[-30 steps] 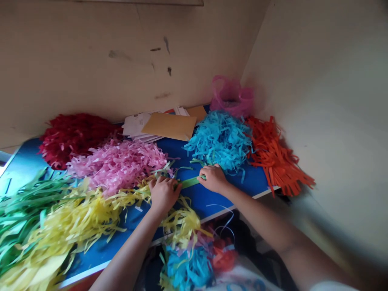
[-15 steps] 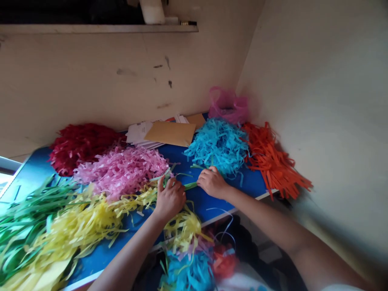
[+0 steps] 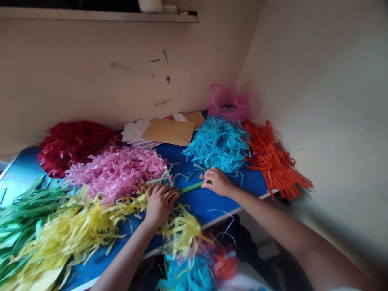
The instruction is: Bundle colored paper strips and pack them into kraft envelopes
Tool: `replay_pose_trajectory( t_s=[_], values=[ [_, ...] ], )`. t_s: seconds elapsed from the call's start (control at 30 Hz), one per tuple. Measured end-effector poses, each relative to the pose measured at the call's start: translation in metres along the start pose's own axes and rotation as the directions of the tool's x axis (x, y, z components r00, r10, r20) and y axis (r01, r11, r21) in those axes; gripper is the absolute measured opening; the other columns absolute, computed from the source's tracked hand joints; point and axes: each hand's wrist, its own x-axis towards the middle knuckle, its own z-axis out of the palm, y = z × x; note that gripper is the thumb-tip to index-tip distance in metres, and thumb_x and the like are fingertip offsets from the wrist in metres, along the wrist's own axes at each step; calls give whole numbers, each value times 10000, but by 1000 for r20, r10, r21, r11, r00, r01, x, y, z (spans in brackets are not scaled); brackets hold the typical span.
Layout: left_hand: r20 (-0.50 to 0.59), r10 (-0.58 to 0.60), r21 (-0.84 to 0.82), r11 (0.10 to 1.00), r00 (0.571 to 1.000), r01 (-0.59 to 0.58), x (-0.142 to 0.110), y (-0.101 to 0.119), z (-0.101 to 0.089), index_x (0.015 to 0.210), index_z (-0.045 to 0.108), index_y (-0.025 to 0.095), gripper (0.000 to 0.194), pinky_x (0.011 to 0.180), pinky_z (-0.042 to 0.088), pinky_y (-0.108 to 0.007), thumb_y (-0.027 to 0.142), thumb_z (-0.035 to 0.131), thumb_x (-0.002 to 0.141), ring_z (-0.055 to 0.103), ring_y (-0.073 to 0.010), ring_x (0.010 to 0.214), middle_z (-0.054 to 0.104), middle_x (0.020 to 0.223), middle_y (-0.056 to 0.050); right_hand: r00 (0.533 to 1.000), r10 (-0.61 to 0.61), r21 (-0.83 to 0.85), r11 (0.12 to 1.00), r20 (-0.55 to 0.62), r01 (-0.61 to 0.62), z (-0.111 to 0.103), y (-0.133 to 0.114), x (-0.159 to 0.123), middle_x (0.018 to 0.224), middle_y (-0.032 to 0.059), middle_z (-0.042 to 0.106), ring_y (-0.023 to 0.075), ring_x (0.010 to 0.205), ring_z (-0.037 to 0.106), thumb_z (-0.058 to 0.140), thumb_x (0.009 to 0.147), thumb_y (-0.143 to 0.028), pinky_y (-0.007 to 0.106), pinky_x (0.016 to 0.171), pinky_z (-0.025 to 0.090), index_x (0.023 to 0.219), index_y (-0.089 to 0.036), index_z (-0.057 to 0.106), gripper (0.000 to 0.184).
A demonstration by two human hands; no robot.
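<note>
A band of green paper strips stretches between my two hands above the blue table. My left hand is closed on its left end, beside a garland of yellow fringed paper. At the other end my right hand pinches the strips, just in front of a light blue fringed paper heap. Below my left hand, a yellow tuft hangs over the table's edge. It runs down to light blue fringe and an orange tuft near my lap.
Pink and dark red fringe lie at the back left, green strips at the far left. Envelopes and a pink plastic bag stand by the wall. Orange fringe overhangs the table's right end.
My left hand has shifted left and my right hand slightly right, so a longer stretch of green strips shows between them. The view has tilted slightly down.
</note>
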Motion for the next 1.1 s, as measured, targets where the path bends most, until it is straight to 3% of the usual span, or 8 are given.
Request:
replay_pose_trajectory(
  t_s=[0.2,0.37,0.5,0.6,0.73,0.93,1.1],
  values=[
    [35,-70,36,997,997,69,10,4,3,772,721,238,250,866,364,-451,338,551,926,631,-237,859,744,858,-31,993,104,-14,995,56,-103,-5,-4,9,841,22,681,193,864,598,763,805,-276,305,771,347,704,-197,691,147],
    [67,-38,102,994,997,31,19,10,-2,764,717,235,153,893,347,-506,296,614,858,615,-280,870,720,794,-45,988,136,-89,988,78,-129,-10,-13,16,854,28,693,214,849,575,745,793,-261,331,750,321,728,-200,686,106],
    [75,99,134,985,992,-108,18,18,-8,943,734,316,214,993,289,-539,175,599,856,596,-295,1003,734,930,-25,996,11,-166,986,83,3,-19,-27,15,945,51,701,249,1002,525,632,873,-181,419,880,280,793,-205,702,109],
    [70,181,151,970,981,-189,16,24,-8,875,738,299,203,1039,263,-537,168,582,874,595,-288,1035,740,938,-17,986,-120,-204,969,115,142,-21,-37,12,946,54,706,241,1046,488,544,922,-146,454,945,235,800,-204,711,215],
    [45,217,170,960,975,-222,20,29,-5,782,709,248,187,1053,271,-539,213,564,893,602,-280,1012,734,887,-28,967,-210,-234,943,141,239,-13,-37,13,859,59,698,225,996,480,498,945,-126,426,917,254,775,-191,710,279],
    [5,219,197,956,976,-216,27,28,-1,755,668,230,189,1029,302,-524,173,551,891,615,-260,949,701,758,-21,970,-219,-236,942,106,238,-12,-26,23,820,28,700,219,938,506,565,916,-199,435,882,260,724,-206,699,234],
    [-19,214,177,962,977,-208,23,28,6,786,675,225,188,1017,308,-497,156,544,902,629,-239,923,708,755,-11,978,-203,-231,950,48,209,-7,-43,23,990,89,693,254,1024,499,584,917,-227,453,915,264,919,-177,702,128]
  ],
)
